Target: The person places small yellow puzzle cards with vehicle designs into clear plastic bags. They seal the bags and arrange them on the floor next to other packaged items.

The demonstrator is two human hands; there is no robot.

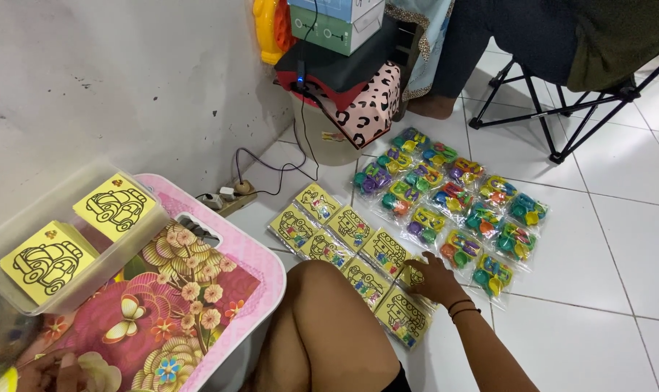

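Head view, one entry. Right hand (432, 279): reached forward past the bent knee (322, 305), palm down, fingers loosely curled and resting on a yellow picture card (413, 276) in its clear sleeve; whether the fingers pinched it or merely pressed on it could not be told. The card lay directly under the fingertips, within a row of like cards (344, 243). That row ran diagonally, from near the hand up and away to the left, toward the wall. Just right of the hand: packets of coloured plastic toys (453, 203), laid in a parallel diagonal block on the white tiled floor (605, 254). Left hand (50, 372): at the bottom left corner, mostly cut off, grip not legible; it was much farther from the card rows, beside a flowered pink lid (220, 239) bearing a clear tray (24, 210) with two stacks of yellow cards (46, 261).
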